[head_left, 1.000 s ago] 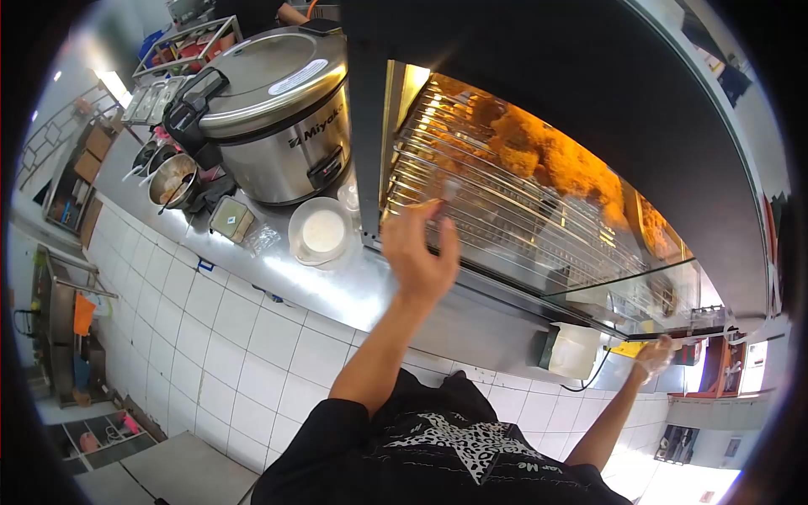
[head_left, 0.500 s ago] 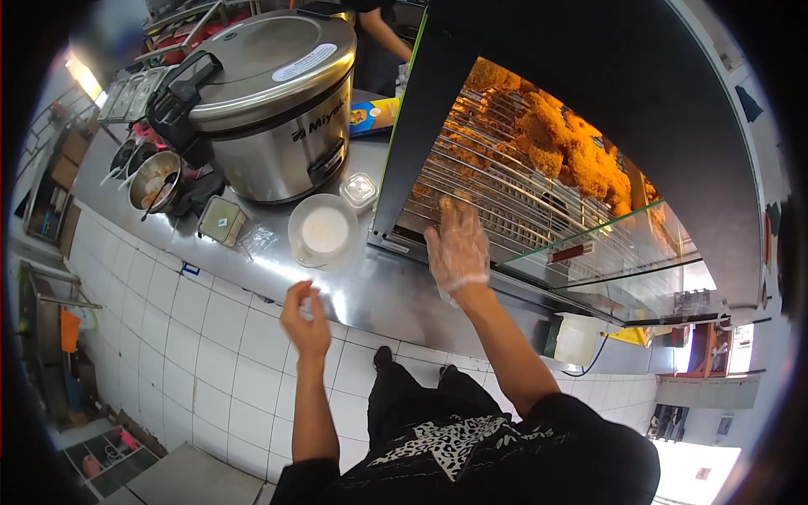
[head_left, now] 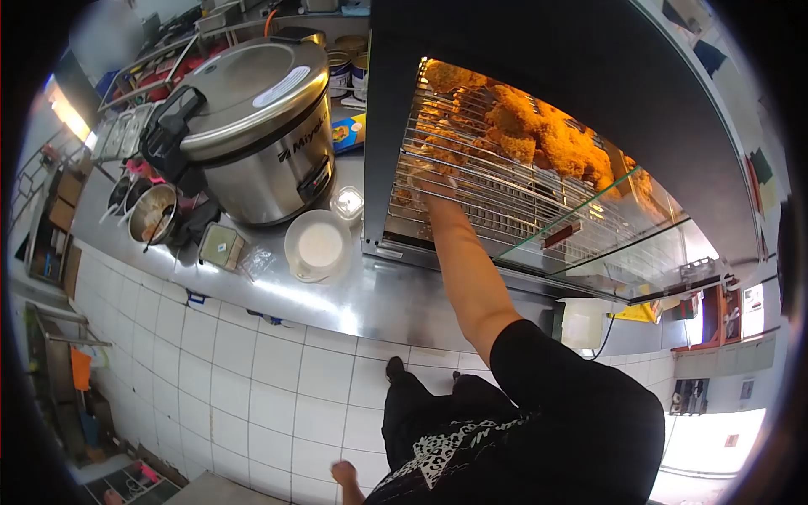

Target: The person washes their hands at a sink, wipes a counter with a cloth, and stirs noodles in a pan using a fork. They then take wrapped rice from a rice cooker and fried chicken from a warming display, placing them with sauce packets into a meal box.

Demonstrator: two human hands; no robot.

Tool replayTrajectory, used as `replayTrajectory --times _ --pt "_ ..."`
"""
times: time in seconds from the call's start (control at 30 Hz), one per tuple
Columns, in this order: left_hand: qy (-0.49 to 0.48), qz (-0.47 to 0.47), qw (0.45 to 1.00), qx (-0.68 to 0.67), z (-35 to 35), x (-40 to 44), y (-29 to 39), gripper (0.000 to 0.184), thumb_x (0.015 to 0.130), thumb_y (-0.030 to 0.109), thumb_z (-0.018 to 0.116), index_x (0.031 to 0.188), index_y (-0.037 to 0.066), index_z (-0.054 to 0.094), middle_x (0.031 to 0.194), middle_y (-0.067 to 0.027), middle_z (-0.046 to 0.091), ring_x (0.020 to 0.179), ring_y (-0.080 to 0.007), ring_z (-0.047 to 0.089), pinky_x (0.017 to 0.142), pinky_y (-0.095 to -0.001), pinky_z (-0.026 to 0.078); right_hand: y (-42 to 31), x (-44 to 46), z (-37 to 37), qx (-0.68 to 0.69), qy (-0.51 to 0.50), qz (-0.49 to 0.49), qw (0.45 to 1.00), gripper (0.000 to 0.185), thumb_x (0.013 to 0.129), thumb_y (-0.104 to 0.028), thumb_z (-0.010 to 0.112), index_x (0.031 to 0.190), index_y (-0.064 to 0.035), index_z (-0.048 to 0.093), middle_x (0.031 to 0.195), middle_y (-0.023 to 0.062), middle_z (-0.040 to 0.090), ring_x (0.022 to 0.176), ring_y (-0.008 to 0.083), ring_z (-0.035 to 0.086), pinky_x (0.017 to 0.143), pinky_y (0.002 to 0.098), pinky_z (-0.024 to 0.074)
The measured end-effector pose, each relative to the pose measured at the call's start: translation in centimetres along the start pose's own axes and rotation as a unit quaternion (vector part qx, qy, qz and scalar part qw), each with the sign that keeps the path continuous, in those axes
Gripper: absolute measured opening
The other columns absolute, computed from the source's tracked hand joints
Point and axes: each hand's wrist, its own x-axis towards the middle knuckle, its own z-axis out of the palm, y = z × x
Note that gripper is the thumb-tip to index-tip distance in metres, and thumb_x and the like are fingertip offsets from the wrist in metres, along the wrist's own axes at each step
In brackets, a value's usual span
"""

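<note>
My right hand (head_left: 432, 183) reaches deep into the lit warming cabinet (head_left: 391, 244), below the upper wire rack (head_left: 480, 181). Rack wires and glare cover its fingers, so its grip and anything in it cannot be made out. Beside the hand, at the back left, lies some fried chicken (head_left: 442, 150). More breaded golden pieces (head_left: 581, 156) are heaped on the upper rack. My left hand (head_left: 343, 472) hangs low beside my body over the tiled floor, bare, its fingers curled in and nothing showing in them.
A large steel rice cooker (head_left: 261, 143) stands left of the cabinet on the steel counter (head_left: 379, 290). In front of it are a white bowl (head_left: 320, 244), a small lidded tub (head_left: 347, 203) and a square container (head_left: 222, 246). Glass panels (head_left: 581, 223) edge the cabinet's opening on the right.
My gloved right hand has moved from the cabinet's opening further in, under the rack. My left hand has dropped from near the counter to my side. The view has shifted slightly.
</note>
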Motion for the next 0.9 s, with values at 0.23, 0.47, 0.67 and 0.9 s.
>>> replayTrajectory --times 0.23,0.47,0.67,0.9 --pt "-0.202 0.162 0.961 0.099 -0.8 -1.4 -1.2 0.032 0.081 0.039 0.062 0.072 0.009 0.07 0.07 -0.0121 0.069 0.069 -0.0279 0.07 0.059 -0.043 0.054 -0.2 0.8 0.1 0.028 0.026 0.01 0.999 0.069 0.099 -0.048 0.045 0.146 0.0016 0.037 0.151 0.0206 0.038 0.139 0.0373 0.034 0.115 0.0463 0.0287" --pt "-0.115 0.074 0.96 -0.245 -0.3 -0.4 1.0 0.024 0.076 0.028 0.064 0.065 0.007 0.063 0.063 -0.0128 0.064 0.06 -0.0298 0.065 0.055 -0.0429 0.053 0.7 0.3 0.8 0.053 0.041 0.017 0.998 0.07 0.098 -0.049 0.045 0.146 0.0017 0.038 0.151 0.0207 0.038 0.139 0.0374 0.034 0.116 0.0462 0.0281" --pt "-0.09 0.245 0.96 0.098 -1.0 -0.4 -1.1 0.033 0.074 0.04 0.069 0.061 0.01 0.062 0.061 -0.012 0.063 0.061 -0.0347 0.065 0.054 -0.0494 0.051 0.7 0.9 0.7 0.066 0.049 0.023 0.996 0.071 0.098 -0.05 0.045 0.146 0.0017 0.038 0.152 0.0208 0.038 0.139 0.0375 0.035 0.116 0.0462 0.0277" --pt "-0.18 0.12 0.975 -0.055 -0.9 -1.3 0.8 0.031 0.077 0.036 0.067 0.065 0.008 0.062 0.063 -0.0123 0.064 0.062 -0.0332 0.065 0.057 -0.047 0.052 0.7 1.2 0.7 0.07 0.059 0.023 0.996 0.072 0.098 -0.051 0.046 0.146 0.0018 0.038 0.152 0.0209 0.038 0.139 0.0377 0.035 0.116 0.0462 0.0271"
